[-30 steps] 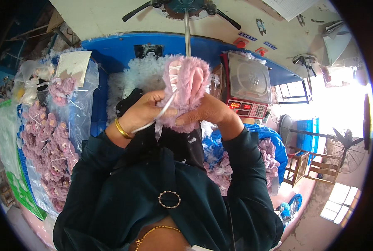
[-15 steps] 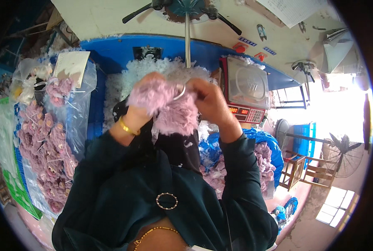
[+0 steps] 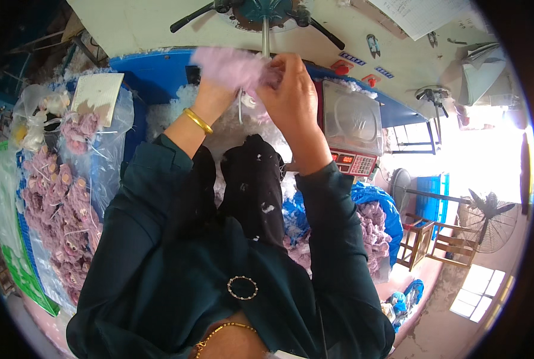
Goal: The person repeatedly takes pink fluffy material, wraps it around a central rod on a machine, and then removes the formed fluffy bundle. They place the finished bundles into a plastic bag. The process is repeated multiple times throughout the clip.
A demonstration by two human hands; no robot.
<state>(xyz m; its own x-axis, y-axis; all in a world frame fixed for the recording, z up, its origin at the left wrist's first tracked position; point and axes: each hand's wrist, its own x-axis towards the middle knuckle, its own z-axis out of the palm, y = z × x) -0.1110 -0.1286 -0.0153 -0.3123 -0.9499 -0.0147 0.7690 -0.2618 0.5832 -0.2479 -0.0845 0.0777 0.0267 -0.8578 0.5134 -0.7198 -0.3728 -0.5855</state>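
Observation:
A fluffy pink plush piece (image 3: 228,67) is held up at the lower end of a slim metal tube (image 3: 265,42), which comes down from a dark green machine fitting. My left hand (image 3: 216,93) grips it from below, its fingers mostly covered by the fur. On the other side my right hand (image 3: 292,90) pinches the edge of the plush beside the tube, fingers bent and closed. A thin white strip (image 3: 240,107) dangles beneath the plush. Whether the tube's tip sits inside the plush is hidden by fur and fingers.
White stuffing fluff (image 3: 180,99) lies in a blue-sided bin below my hands. Many pink plush pieces (image 3: 60,203) are heaped at left, more (image 3: 371,230) in a blue bag at right. A red scale (image 3: 353,158) stands beside my right arm; snippers (image 3: 373,46) lie on the table.
Both hands have moved up and away from my lap with the pink plush, to the end of the metal tube. My left arm has stretched farther forward.

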